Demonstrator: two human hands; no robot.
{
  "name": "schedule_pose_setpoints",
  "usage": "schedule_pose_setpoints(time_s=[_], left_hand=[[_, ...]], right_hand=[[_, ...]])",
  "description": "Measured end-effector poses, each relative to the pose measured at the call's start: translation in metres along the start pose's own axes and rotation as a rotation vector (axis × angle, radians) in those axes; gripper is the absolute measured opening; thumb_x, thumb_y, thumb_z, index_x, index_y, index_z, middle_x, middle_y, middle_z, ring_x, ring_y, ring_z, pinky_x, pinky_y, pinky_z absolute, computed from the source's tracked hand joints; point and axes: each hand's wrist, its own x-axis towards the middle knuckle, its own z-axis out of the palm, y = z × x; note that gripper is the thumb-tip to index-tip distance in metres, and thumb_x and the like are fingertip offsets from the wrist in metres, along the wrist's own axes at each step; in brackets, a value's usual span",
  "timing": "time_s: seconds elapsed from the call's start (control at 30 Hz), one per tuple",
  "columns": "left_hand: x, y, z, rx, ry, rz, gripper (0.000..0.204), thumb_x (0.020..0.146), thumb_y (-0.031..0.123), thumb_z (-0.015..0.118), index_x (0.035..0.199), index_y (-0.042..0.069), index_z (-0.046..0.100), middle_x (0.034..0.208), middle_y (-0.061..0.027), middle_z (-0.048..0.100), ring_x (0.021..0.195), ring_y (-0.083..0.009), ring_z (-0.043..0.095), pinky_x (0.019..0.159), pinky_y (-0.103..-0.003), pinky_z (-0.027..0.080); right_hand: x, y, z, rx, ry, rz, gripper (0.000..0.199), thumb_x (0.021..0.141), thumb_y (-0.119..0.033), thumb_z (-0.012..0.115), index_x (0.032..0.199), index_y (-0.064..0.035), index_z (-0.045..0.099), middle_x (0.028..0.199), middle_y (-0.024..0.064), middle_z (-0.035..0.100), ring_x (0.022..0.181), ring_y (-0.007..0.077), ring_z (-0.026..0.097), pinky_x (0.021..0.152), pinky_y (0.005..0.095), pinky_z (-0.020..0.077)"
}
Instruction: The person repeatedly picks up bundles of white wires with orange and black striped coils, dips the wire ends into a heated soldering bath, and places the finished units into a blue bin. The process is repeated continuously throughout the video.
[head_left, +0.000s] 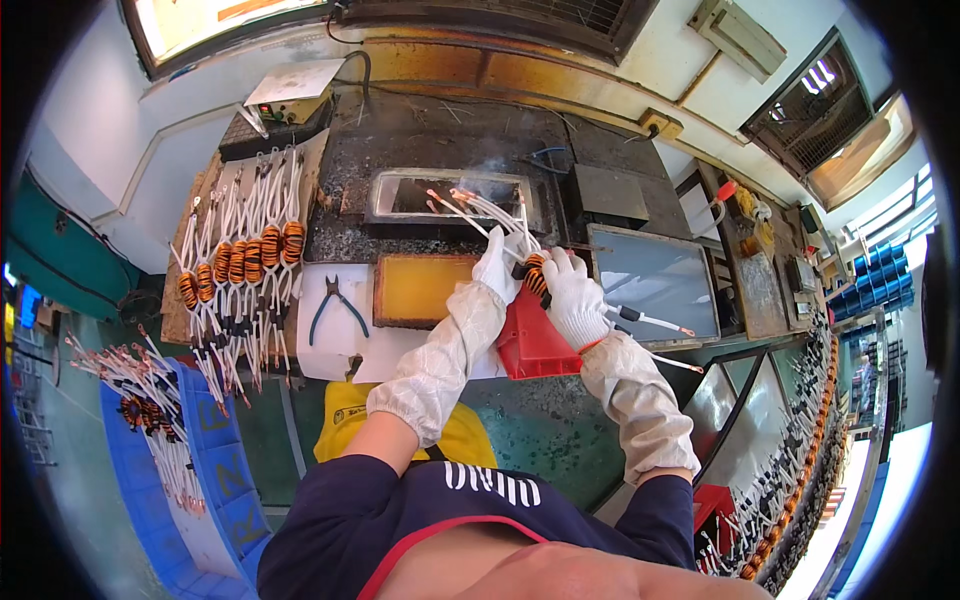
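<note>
My left hand [498,270], in a white glove, is closed around the white leads of an orange-and-black wound coil [537,277]. My right hand [573,298], gloved too, grips the same coil from its right side. Several of the white leads [482,208] point away from me, their bare copper ends above a metal-rimmed rectangular pot [380,200] from which thin smoke rises. Other leads [650,320] with black sleeves stick out to the right beneath my right hand. Just below the coil stands a red plastic bin [537,345]; whether it touches the coil I cannot tell.
Left of the pot, several similar coils [236,262] lie in a row on a board. Pliers [338,306] rest on white paper beside a tray of amber material [420,290]. A grey-blue tray [655,285] is at right. Blue crates [225,470] hold more coils at lower left.
</note>
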Motion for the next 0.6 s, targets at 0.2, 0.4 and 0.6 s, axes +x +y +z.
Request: schedule_pose_setpoints(time_s=[0.2,0.4,0.6], left_hand=[[0.0004,0.0021,-0.0025,0.012,-0.047,-0.014,0.059,0.100,0.055,0.035,0.117,0.004,0.060,0.109,-0.0148,0.066,0.104,-0.0303,0.061,0.095,-0.045,0.046],[0.0008,0.0014,-0.0023,0.021,-0.017,-0.015,0.058,0.100,0.055,0.035,0.118,0.006,0.059,0.111,-0.0145,0.065,0.104,-0.0305,0.060,0.095,-0.046,0.046],[-0.0031,0.0028,0.0025,0.072,0.080,-0.052,0.061,0.098,0.058,0.037,0.125,0.008,0.058,0.115,-0.0135,0.064,0.108,-0.0298,0.059,0.096,-0.046,0.046]], right_hand=[[0.0021,-0.0027,0.0012,-0.011,0.021,0.007,0.035,0.080,-0.011,0.060,0.114,-0.0069,0.053,0.122,0.0089,0.052,0.107,0.0333,0.056,0.066,0.0417,0.0587],[0.0048,-0.0042,-0.0037,-0.019,0.018,-0.004,0.033,0.081,-0.011,0.059,0.114,-0.0062,0.054,0.118,0.0089,0.053,0.106,0.0329,0.057,0.064,0.0411,0.0589],[0.0075,-0.0017,-0.0029,-0.051,0.004,-0.015,0.030,0.083,-0.011,0.058,0.113,-0.0064,0.055,0.114,0.0090,0.053,0.106,0.0324,0.058,0.064,0.0404,0.0593]])
